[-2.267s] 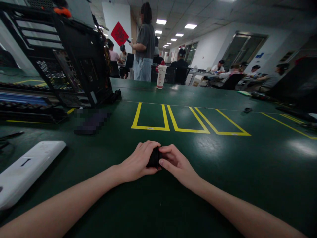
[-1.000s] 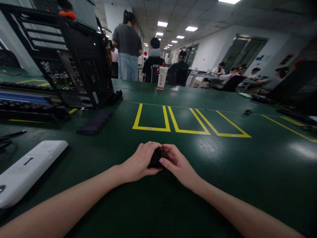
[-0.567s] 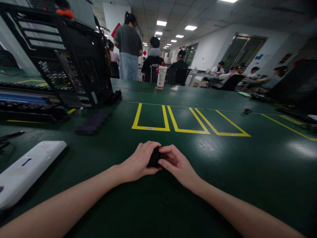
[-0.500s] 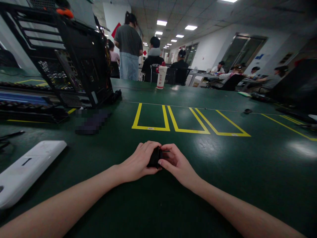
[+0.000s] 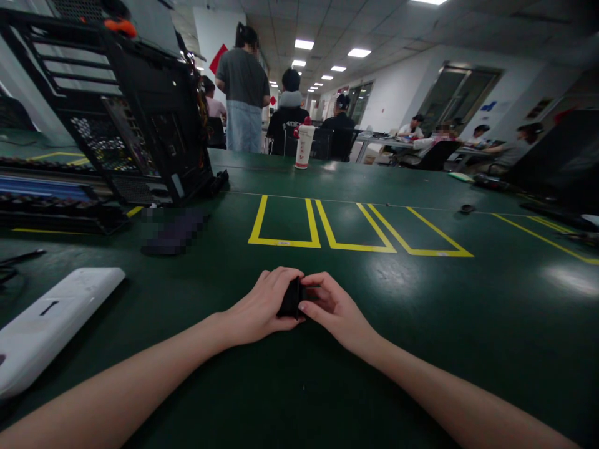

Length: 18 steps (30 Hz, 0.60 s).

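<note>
A small black object (image 5: pixel 290 298) rests at the middle of the dark green table (image 5: pixel 309 386), between my two hands. My left hand (image 5: pixel 264 305) wraps round its left side, with the fingers over the top and the thumb at the near edge. From the right, my right hand (image 5: pixel 334 312) grips its right edge between thumb and fingertips. Much of the object is hidden by my fingers, so I cannot make out what it is.
A white device (image 5: pixel 60 321) lies at the left, with a blurred dark item (image 5: pixel 173 234) beyond it. An open black computer case (image 5: pixel 140 118) stands at the back left. Yellow tape outlines (image 5: pixel 285 243) mark the table ahead, and a white cup (image 5: pixel 304 146) stands farther back. Several people sit or stand beyond.
</note>
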Motion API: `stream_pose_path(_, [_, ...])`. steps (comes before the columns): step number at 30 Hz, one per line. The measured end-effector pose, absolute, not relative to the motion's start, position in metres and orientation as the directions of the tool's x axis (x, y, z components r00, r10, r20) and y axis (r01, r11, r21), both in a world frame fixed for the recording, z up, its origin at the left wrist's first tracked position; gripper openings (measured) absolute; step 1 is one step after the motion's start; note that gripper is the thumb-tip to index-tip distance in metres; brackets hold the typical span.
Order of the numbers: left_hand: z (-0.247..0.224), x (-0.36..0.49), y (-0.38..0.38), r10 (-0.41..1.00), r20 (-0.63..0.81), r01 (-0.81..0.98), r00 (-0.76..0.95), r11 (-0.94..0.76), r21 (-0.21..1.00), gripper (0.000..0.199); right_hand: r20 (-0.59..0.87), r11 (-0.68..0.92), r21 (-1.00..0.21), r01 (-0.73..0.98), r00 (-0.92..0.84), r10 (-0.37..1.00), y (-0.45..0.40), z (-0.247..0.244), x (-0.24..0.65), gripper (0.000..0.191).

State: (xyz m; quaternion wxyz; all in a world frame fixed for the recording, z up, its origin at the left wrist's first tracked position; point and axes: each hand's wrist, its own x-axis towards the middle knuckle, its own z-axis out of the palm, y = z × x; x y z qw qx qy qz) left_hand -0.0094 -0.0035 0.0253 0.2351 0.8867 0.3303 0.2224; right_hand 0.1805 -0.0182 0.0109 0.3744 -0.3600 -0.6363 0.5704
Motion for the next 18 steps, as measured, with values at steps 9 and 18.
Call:
stream_pose_path(9, [0.0244,-0.0100,-0.0042,0.688,0.257,0.470,0.678,-0.676,0.568,0.055,0.102,0.158,-0.984,0.078,-0.480,0.871,-0.0183,0.0116,0.1835,0.030])
stream_pose_path(18, [0.0241,-0.0083,-0.0039,0.679,0.283,0.480,0.678,-0.700,0.529,0.055,0.121,0.131,-0.991,-0.008,-0.446,0.887,-0.0176,0.0062,0.1791,0.018])
